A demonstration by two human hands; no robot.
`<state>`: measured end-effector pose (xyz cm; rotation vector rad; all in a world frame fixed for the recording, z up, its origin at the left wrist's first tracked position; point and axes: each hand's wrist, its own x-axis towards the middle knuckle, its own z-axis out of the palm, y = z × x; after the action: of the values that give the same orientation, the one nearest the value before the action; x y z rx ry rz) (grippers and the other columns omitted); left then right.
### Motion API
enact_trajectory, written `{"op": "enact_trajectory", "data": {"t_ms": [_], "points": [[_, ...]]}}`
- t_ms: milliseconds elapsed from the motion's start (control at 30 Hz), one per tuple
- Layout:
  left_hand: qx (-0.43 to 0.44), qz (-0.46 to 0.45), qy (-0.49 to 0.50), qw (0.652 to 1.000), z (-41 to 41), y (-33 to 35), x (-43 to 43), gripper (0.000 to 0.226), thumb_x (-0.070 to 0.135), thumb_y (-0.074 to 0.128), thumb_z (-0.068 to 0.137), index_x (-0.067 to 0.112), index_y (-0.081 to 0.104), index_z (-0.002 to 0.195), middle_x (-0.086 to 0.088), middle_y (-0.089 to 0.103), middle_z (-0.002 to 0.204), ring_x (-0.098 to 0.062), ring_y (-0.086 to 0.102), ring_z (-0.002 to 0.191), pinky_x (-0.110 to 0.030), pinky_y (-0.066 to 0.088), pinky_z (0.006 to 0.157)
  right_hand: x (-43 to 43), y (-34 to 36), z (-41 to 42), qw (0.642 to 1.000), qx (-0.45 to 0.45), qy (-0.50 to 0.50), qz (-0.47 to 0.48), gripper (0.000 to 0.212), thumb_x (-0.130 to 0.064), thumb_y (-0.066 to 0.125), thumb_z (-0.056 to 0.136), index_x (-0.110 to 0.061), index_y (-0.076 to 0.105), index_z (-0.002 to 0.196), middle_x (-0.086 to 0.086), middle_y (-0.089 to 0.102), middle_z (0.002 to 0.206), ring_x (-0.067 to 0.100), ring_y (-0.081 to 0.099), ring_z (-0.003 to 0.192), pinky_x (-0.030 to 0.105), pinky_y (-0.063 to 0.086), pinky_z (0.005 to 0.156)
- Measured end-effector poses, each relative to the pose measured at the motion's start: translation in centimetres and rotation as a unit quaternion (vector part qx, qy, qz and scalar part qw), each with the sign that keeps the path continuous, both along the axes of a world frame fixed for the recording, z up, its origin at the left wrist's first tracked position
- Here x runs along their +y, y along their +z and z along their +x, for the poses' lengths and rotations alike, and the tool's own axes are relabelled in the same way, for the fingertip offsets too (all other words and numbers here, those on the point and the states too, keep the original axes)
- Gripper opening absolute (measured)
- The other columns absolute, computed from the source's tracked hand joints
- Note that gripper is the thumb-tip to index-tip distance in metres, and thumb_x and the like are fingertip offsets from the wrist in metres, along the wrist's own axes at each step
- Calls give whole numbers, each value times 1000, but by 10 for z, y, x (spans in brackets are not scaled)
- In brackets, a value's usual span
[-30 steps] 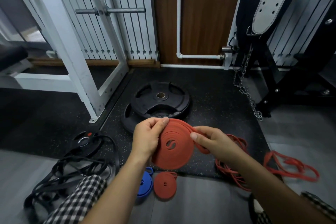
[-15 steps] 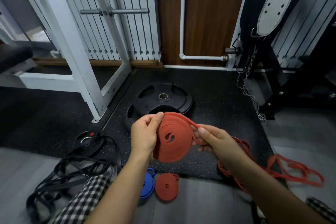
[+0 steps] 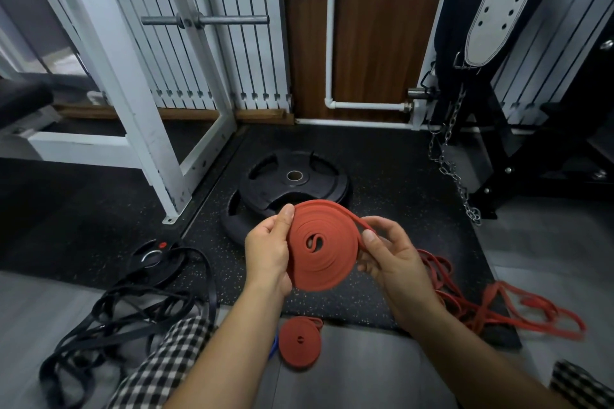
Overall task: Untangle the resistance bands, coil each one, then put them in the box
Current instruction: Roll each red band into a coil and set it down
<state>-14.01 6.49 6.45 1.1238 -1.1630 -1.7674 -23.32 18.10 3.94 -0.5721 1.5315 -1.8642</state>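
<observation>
The scene is dimly and evenly lit; no light source is seen. Soft shadow is cast around the weight plates (image 3: 292, 183). Straight lines far from the plates are bowed by wide-angle distortion, and corners are darkened.

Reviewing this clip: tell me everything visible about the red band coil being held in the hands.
The red band coil is a flat, matte, rubbery strip wound into a tight spiral disc with a small S-shaped fold at its centre. It is held in the air above the black speckled mat, its face tilted toward the camera. The left hand grips its left edge, thumb on the rim. The right hand pinches the loose tail that leaves the top edge.
</observation>
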Motion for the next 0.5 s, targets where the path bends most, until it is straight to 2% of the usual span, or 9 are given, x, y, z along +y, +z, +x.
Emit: {"op": "enact_trajectory", "data": {"t_ms": [200,400,500], "points": [[6,15,-3,1000,2,3,-4,25,25,60,89,6,63,74,-9,64,65,-22,60,60,-34,54,62,1,9,-6,998,45,39,5,18,-6,62,83,-15,61,99,1,69,75,9,60,61,18,50,58],[-1,-1,-3,1000,5,2,-7,24,26,61,87,7,64,72,-4,64,58,-20,60,57,-32,54,59,5,19,-19,995,98,10,21,11,-6,58,87,-13,62,95,4,73,78,11,67,67,17,50,57],[3,-4,17,1000,4,0,-4,25,26,60,88,9,62,71,-4,65,62,-20,61,60,-32,54,60,3,14,-7,994,106,11,38,10,-11,59,87,-15,59,96,3,72,82,11,67,72,21,53,63]]}}
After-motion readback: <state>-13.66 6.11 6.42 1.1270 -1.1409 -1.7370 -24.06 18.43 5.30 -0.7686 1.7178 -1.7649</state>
